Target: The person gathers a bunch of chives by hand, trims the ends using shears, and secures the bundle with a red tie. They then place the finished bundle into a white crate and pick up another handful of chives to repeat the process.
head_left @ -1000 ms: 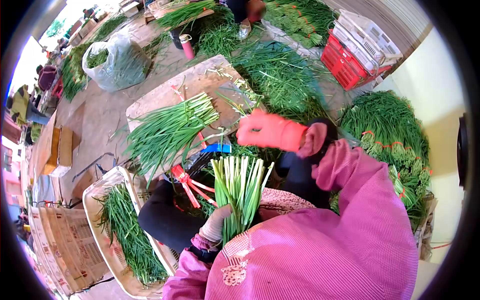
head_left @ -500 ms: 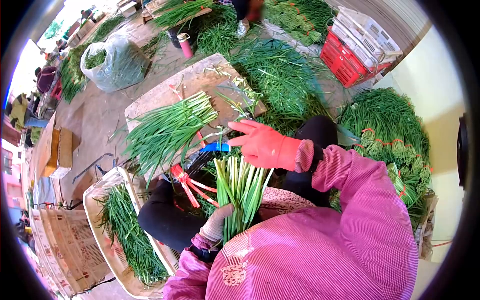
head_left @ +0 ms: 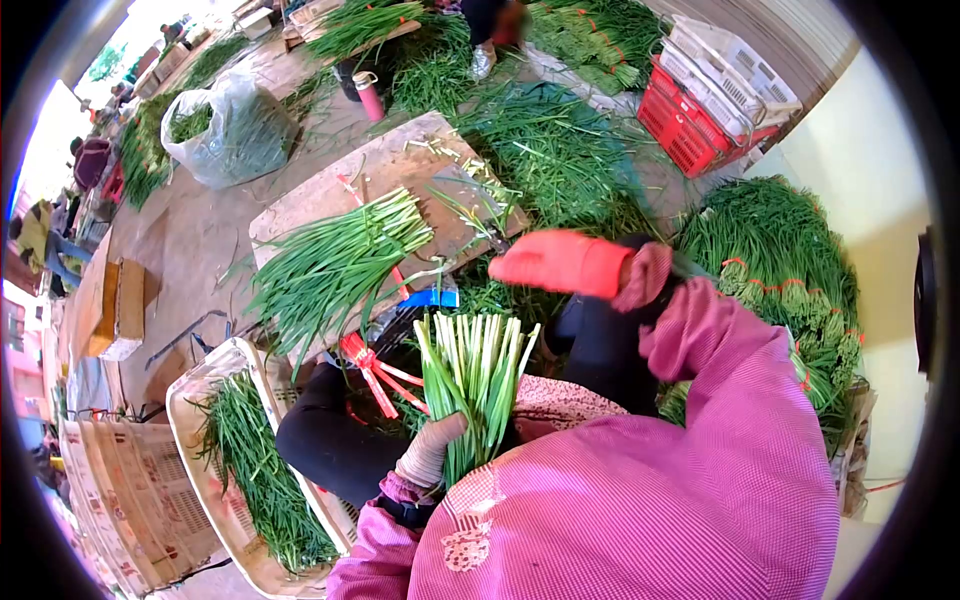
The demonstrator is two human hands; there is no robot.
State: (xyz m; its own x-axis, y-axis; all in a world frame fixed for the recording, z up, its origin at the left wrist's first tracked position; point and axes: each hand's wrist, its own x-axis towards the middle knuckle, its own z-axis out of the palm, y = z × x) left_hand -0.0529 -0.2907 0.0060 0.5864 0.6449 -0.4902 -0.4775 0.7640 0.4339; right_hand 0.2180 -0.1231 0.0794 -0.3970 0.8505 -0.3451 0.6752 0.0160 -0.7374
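Right now my left hand (head_left: 438,442), in a pale knitted glove, is closed around a bunch of long, flat-leaved green stalks with whitish ends (head_left: 472,385). I have it upright in front of my pink checked top (head_left: 640,490), pale ends up, my grip low on the greens. My right hand (head_left: 560,263), in an orange-red rubber glove, is raised above and to the right of the bunch, apart from it, near the corner of a worn wooden board (head_left: 375,165). Its fingers are blurred, so I cannot tell whether they are open or closed.

Across the board lies a loose pile of similar green stalks (head_left: 345,250), pale ends toward the right, with cut whitish bits (head_left: 460,163) scattered near the far edge. A knotted bundle of red ties (head_left: 368,365) hangs at the near edge, and a bright blue strip (head_left: 432,298) shows near it. Beside my bent leg in black trousers (head_left: 335,440) stands a cream plastic crate (head_left: 179,400) with loose greens (head_left: 262,480) inside. On the other side sits a big heap of red-banded greens (head_left: 780,250).
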